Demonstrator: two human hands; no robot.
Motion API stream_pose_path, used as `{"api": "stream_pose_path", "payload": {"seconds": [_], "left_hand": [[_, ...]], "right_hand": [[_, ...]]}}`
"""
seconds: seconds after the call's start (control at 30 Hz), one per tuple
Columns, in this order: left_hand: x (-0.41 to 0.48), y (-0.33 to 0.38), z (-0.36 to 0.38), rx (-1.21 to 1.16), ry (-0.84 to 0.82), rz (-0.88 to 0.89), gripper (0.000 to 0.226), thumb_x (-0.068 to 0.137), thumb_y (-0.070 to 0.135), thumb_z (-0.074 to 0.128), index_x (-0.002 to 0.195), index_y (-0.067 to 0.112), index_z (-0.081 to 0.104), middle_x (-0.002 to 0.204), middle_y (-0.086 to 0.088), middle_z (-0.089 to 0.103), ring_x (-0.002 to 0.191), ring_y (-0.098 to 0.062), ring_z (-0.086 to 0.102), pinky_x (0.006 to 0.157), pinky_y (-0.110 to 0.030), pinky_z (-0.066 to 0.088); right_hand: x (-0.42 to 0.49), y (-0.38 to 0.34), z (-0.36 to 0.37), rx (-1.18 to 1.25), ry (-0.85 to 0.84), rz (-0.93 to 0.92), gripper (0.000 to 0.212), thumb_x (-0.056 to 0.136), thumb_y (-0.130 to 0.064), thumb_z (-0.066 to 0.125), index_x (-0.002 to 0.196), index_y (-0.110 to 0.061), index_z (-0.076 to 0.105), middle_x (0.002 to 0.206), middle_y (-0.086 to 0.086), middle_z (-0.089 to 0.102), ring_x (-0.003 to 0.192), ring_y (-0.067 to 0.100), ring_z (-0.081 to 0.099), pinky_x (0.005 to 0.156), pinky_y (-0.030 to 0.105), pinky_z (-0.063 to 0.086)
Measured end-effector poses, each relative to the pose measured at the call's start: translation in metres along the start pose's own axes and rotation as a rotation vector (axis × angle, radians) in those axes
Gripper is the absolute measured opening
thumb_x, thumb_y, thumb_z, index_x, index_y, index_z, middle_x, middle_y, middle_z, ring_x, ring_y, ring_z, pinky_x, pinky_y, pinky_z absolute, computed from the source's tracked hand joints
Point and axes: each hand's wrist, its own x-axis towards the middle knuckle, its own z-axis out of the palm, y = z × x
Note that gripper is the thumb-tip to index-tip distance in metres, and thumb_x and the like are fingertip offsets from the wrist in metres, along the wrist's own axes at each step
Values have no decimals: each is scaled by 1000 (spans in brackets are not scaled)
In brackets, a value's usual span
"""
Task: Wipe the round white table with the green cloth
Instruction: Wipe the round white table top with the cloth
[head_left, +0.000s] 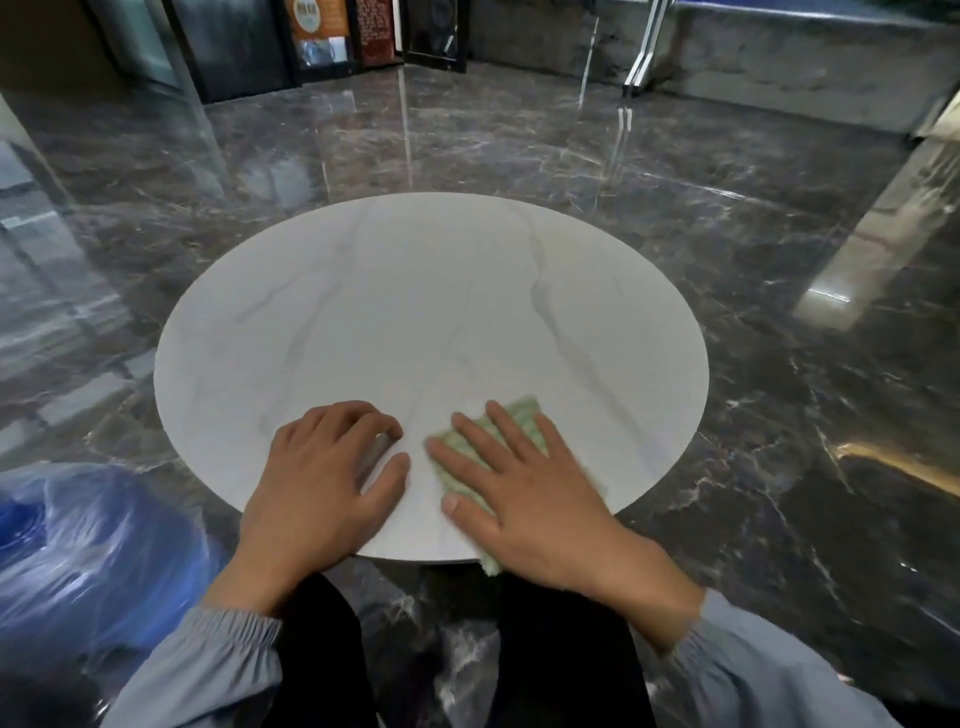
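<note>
green cloth (519, 423): folded flat, lying on the near right part of the round white table (426, 312), one corner hanging just over the near rim. mostly covered by the hand on top; far edge and left edge show.

right hand (524, 499): palm down, fingers spread, pressing the cloth to the top; not clenched, nothing pinched, the cloth pinned rather than grasped.

left hand (327, 488): bare, resting on the table just beside the cloth, fingertips curled under, holding nothing; judged to be steadying.

table: pale marble pattern with grey veins, nothing else on it; far half and left side well apart from the cloth.

surround: dark glossy marble floor (753, 249); blue plastic bag (78, 545) at near left, off the table.

step in hand, judged: wiping, near edge only. to do it well: keep the palm flat so the whole fold bears down, draw overlapping passes outward to the far rim, pull the hanging corner back onto the top, shift the left hand off each patch before wiping it.
</note>
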Motion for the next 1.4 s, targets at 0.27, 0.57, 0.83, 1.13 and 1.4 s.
{"api": "stream_pose_path", "payload": {"seconds": [0.27,0.57,0.83,1.13,1.4], "left_hand": [[0,-1,1,14,-17,4,31,93,59,48,115,42,63,122,19,57,120,-14,53,99,-36,36],[2,3,-1,4,-16,-26,32,93,60,46,112,41,64,121,21,57,119,-14,55,97,-35,35],[1,6,-8,-1,-63,-33,32,94,63,45,112,43,63,122,23,57,121,-14,56,101,-40,41],[3,9,-6,-29,-39,-33,31,94,64,46,110,44,63,119,26,54,118,-10,55,101,-41,41],[23,-8,-6,-7,-70,12,35,94,64,49,114,42,65,119,23,57,114,-8,55,92,-38,43]], "right_hand": [[-10,128,-40,10,-19,346,57,101,-71,15,156,-63,3,171,-25,-1,158,6,-11,125,44,-6],[12,77,-18,21,-42,232,67,92,-71,-1,158,-58,-8,171,-21,-13,157,13,-22,124,51,-16],[-16,55,-14,24,2,19,62,97,-73,10,157,-60,-2,171,-26,-2,158,6,-13,125,41,-11],[41,224,-59,35,-9,537,61,102,-68,15,160,-55,7,173,-17,-3,159,16,-12,125,56,-8],[133,97,-38,50,-94,190,61,104,-64,15,162,-51,1,173,-14,-11,158,19,-20,122,57,-16]]}}
